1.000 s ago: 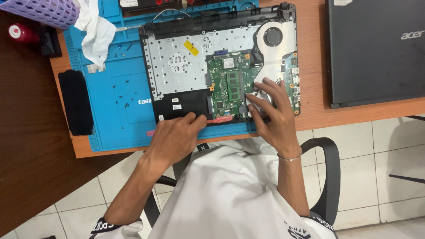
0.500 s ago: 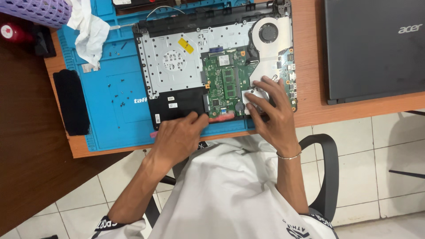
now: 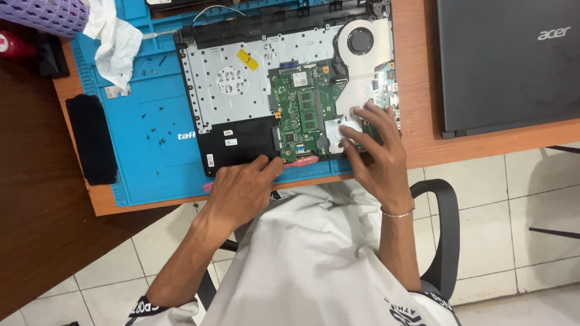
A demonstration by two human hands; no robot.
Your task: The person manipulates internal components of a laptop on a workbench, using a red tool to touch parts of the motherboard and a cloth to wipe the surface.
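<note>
Your left hand [image 3: 241,190] curls on the opened laptop [image 3: 290,90]'s near edge, holding nothing clearly; your right hand [image 3: 377,151] spreads flat over its silvery heat plate [image 3: 345,125]; green ridged board [image 3: 305,115], blue rubbery mat [image 3: 151,139], crumpled white cloth [image 3: 115,39] nearby

Opened laptop base [image 3: 241,90]: flat on blue mat, silver inner plate, green motherboard [image 3: 305,115], round fan at upper right. Pink pry tool [image 3: 299,161]: lies along near edge, under my fingers.
</note>
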